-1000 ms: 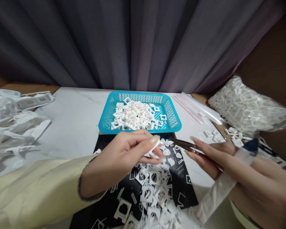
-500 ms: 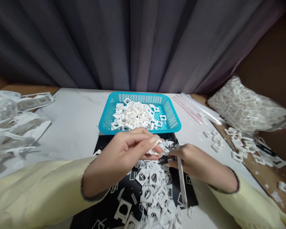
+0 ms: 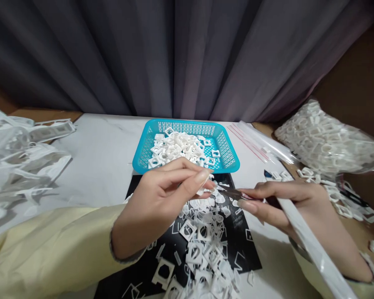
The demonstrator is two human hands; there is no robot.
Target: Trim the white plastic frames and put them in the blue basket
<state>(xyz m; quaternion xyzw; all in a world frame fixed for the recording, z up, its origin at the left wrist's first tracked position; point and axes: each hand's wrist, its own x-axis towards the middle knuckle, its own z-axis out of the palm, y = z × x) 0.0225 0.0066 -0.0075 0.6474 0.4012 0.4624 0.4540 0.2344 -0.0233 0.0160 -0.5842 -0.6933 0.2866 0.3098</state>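
Soft, muted light reached the white table (image 3: 102,145), while the curtain (image 3: 156,58) hung in gloom and the upper right corner darkened. Plastic bag (image 3: 327,141) caught pale glints. Shapes stretched toward the edges; the leftmost heap (image 3: 40,164) looked smeared.

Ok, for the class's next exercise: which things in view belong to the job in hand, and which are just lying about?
In use, by the look of it:
left hand, holding a white piece
right hand, holding a pointed metal tool
black mat, under loose white pieces
blue basket, containing more pieces

Apparently just lying about:
filled clear bag
flat clear bags
white heap, far left
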